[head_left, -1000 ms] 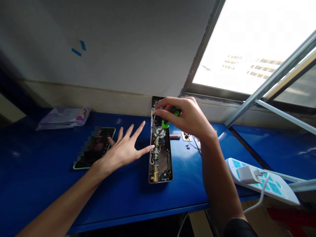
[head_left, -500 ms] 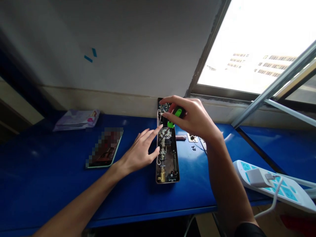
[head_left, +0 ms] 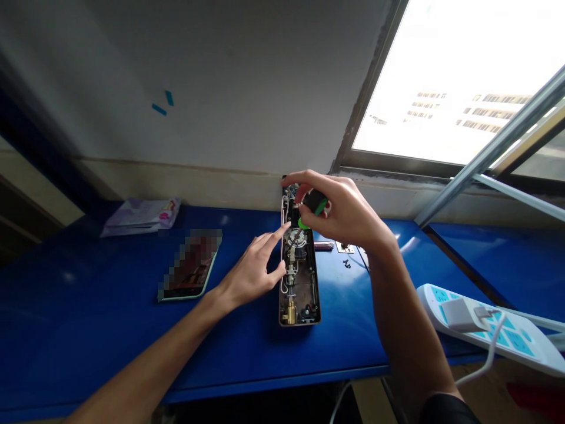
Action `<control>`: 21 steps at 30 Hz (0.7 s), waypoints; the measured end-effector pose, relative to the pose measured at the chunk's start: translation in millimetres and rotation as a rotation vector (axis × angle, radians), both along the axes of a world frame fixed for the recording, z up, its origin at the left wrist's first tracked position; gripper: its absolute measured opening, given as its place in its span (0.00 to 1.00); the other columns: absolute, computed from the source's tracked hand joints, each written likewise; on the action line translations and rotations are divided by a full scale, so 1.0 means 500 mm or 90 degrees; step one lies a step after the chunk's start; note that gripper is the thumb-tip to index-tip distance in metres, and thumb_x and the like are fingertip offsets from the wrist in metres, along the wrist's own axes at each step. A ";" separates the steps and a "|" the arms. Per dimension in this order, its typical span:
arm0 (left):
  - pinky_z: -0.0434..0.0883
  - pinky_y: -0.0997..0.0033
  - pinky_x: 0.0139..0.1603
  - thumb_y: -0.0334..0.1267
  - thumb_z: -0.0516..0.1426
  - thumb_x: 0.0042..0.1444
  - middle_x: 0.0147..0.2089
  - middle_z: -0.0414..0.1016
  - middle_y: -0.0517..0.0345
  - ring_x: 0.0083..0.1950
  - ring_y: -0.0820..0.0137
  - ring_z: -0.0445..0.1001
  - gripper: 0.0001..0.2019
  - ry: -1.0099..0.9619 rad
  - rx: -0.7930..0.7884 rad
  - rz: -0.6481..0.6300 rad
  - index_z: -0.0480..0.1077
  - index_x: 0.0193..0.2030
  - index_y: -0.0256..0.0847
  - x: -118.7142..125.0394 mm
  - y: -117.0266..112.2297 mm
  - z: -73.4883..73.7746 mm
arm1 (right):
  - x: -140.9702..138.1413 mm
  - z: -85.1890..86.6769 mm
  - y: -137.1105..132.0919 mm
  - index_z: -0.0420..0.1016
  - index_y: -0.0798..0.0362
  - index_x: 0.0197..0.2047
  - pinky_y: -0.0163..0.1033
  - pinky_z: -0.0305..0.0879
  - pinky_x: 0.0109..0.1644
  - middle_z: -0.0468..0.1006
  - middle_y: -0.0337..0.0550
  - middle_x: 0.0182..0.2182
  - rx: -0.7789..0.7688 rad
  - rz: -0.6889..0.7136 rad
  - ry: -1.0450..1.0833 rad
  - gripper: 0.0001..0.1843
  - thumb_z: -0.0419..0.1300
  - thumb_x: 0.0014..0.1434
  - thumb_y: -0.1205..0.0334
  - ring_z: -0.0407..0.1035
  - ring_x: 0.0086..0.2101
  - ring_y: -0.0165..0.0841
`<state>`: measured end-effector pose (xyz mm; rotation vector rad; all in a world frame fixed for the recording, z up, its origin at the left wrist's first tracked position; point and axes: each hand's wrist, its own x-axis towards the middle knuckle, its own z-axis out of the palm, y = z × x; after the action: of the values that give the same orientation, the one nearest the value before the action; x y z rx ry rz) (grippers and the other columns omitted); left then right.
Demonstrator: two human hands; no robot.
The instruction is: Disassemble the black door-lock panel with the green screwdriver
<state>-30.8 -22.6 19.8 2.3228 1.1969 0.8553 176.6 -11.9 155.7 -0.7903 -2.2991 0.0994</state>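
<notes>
A long, narrow dark housing [head_left: 304, 300] lies open-faced on the blue table, showing wires, a round pale part and a brass cylinder [head_left: 291, 312]. It looks like the inside of an electronic door lock. My right hand [head_left: 342, 206] grips a green and black screwdriver [head_left: 316, 202] over its upper half. The shaft slants down to the left, toward the area around the round part; whether the tip sits in a screw I cannot tell. My left hand [head_left: 258, 262] rests along the housing's left edge, fingers spread, the index fingertip and thumb touching it.
Right of the housing lie a bundle of thin dark pieces [head_left: 324, 246], a small plate [head_left: 345, 247] and several black screws [head_left: 347, 264]. A phone [head_left: 192, 265] and a tissue pack [head_left: 141, 217] are at left. A white power strip [head_left: 494, 330] with a charger stands at right.
My right hand has turned the screwdriver handle, so more of its black side shows, and the fingers have shifted around it. My left hand stays in place on the housing.
</notes>
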 end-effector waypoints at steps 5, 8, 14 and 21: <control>0.63 0.51 0.75 0.39 0.56 0.65 0.72 0.68 0.49 0.73 0.55 0.66 0.37 0.004 -0.003 0.004 0.50 0.79 0.46 -0.001 0.003 -0.007 | -0.006 -0.001 -0.004 0.74 0.54 0.58 0.34 0.65 0.39 0.81 0.39 0.38 0.012 -0.007 0.009 0.22 0.62 0.60 0.67 0.69 0.32 0.27; 0.64 0.52 0.74 0.40 0.55 0.65 0.72 0.69 0.51 0.72 0.56 0.68 0.36 -0.023 -0.044 -0.007 0.50 0.79 0.47 -0.001 0.003 -0.008 | -0.006 -0.002 0.000 0.79 0.53 0.49 0.33 0.62 0.35 0.78 0.35 0.30 0.026 -0.024 0.022 0.11 0.64 0.64 0.60 0.67 0.28 0.26; 0.75 0.57 0.65 0.44 0.57 0.64 0.59 0.82 0.54 0.61 0.58 0.80 0.36 -0.123 -0.168 -0.024 0.53 0.78 0.47 0.001 0.007 -0.011 | 0.001 0.001 -0.002 0.76 0.53 0.58 0.33 0.65 0.38 0.82 0.38 0.36 -0.003 -0.002 0.012 0.24 0.58 0.58 0.71 0.70 0.31 0.27; 0.77 0.60 0.62 0.44 0.57 0.65 0.56 0.83 0.55 0.57 0.60 0.82 0.31 -0.167 -0.182 -0.024 0.60 0.74 0.46 0.004 0.009 -0.013 | -0.004 -0.002 0.001 0.79 0.54 0.54 0.34 0.65 0.38 0.81 0.36 0.32 0.010 -0.012 0.023 0.16 0.64 0.64 0.60 0.69 0.29 0.26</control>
<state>-28.5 -17.8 13.2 1.9323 1.0812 0.8797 174.5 -11.3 154.9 -0.7960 -2.2557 0.0868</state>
